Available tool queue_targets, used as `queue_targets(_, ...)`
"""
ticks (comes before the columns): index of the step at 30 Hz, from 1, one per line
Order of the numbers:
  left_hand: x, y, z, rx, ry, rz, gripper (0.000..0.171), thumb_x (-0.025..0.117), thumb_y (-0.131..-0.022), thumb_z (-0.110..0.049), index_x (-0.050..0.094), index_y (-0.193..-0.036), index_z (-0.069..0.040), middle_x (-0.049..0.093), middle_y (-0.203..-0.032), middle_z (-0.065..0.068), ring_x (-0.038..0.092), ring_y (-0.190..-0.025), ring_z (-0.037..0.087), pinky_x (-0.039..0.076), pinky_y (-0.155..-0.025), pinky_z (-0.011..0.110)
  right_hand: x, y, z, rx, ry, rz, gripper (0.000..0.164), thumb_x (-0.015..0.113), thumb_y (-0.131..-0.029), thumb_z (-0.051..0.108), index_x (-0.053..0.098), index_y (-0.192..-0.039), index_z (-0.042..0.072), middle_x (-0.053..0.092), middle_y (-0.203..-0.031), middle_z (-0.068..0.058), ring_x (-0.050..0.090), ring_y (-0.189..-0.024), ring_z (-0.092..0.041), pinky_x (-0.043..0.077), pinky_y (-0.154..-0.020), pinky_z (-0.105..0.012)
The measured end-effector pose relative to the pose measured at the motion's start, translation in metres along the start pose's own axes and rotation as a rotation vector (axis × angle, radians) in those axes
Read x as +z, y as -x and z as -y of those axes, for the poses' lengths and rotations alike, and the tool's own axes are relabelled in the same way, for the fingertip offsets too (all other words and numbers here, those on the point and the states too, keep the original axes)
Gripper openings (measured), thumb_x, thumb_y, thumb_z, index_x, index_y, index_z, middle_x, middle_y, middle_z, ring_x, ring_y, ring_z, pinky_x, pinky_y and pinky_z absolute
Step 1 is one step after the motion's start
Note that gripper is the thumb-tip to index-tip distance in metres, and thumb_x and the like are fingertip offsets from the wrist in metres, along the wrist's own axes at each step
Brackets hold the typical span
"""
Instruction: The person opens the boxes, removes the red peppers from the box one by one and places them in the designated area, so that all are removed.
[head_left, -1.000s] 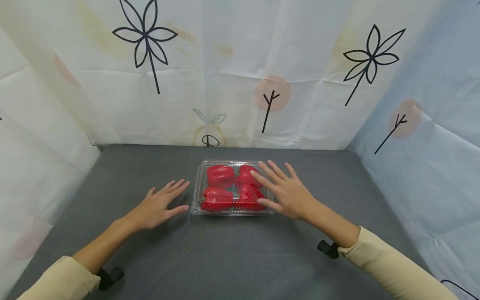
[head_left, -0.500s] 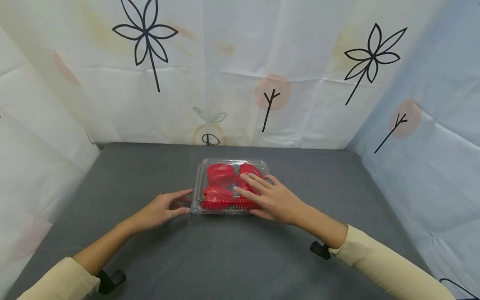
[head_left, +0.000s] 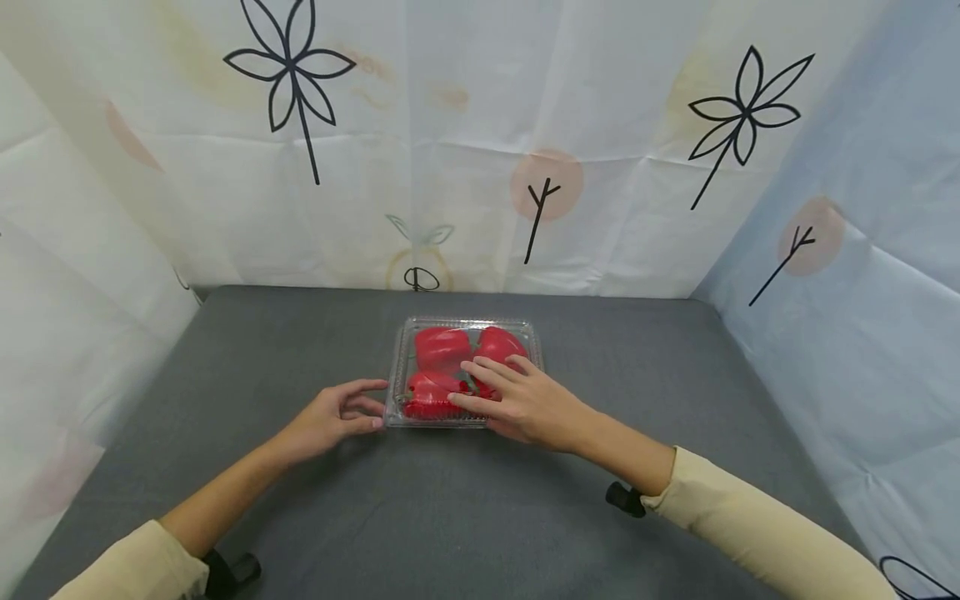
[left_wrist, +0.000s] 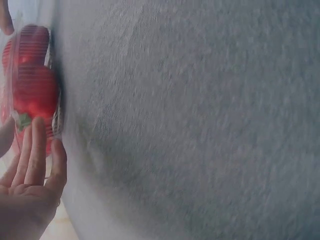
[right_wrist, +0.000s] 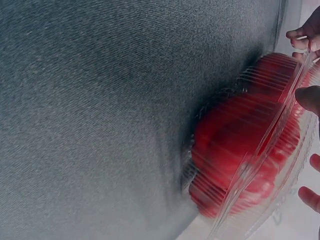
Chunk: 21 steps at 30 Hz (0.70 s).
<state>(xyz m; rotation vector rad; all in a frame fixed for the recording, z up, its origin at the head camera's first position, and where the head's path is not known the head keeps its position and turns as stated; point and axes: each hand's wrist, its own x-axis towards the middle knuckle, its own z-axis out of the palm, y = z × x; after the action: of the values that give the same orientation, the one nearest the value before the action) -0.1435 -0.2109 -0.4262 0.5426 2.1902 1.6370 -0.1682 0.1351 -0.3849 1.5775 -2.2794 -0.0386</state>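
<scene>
Clear container [head_left: 401, 367] of red peppers [head_left: 442, 348] sits on the counter [head_left: 420, 508]. Left hand [head_left: 333, 418] — fingers loosely extended — at its left edge; right hand [head_left: 531, 407], fingers spread, over its near right corner — contact unclear.

Cream sleeves [head_left: 750, 521] sit beside black wrist cameras [head_left: 624, 499].

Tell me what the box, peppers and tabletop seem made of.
Box: probably clear, shiny plastic; see-through, with ribbed walls and glints. Peppers: smooth, red, one green stem showing, so real flesh or a convincing imitation. Tabletop: likely matte grey cloth, given the fine weave.
</scene>
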Motion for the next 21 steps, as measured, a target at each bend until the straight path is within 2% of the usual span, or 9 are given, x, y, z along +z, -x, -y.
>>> queue_targets(3,0.002,0.001,0.001,-0.046,0.065,-0.017,0.064,0.07,-0.093,-0.009,0.038,-0.145,0.009,0.067,-0.114,0.024,0.07,-0.094,0.015,0.053,-0.081,0.021,0.001,-0.003,0.002,-0.017,0.012,0.005,0.074,0.084,-0.079,0.033,0.052,-0.145,0.024,0.048,-0.147,-0.012,0.044,-0.136,-0.029,0.046,-0.103,-0.049)
queue_targets(10,0.006,0.002,0.0,-0.16,0.179,-0.049,0.065,0.068,-0.095,-0.013,0.034,-0.149,0.003,0.067,-0.116,0.02,0.068,-0.1,0.027,0.057,-0.091,0.034,0.006,-0.011,0.004,-0.019,-0.019,0.014,0.069,0.082,-0.082,0.03,0.053,-0.144,0.025,0.05,-0.146,-0.011,0.046,-0.135,-0.027,0.047,-0.102,-0.047)
queue_targets(21,0.013,-0.001,-0.001,-0.288,0.241,-0.099,0.068,0.07,-0.095,-0.02,0.034,-0.15,-0.004,0.069,-0.113,0.014,0.068,-0.104,0.029,0.054,-0.096,0.037,0.011,-0.023,0.011,-0.081,0.035,0.008,0.066,0.081,-0.082,0.033,0.054,-0.143,0.027,0.05,-0.146,-0.012,0.048,-0.134,-0.026,0.047,-0.104,-0.045)
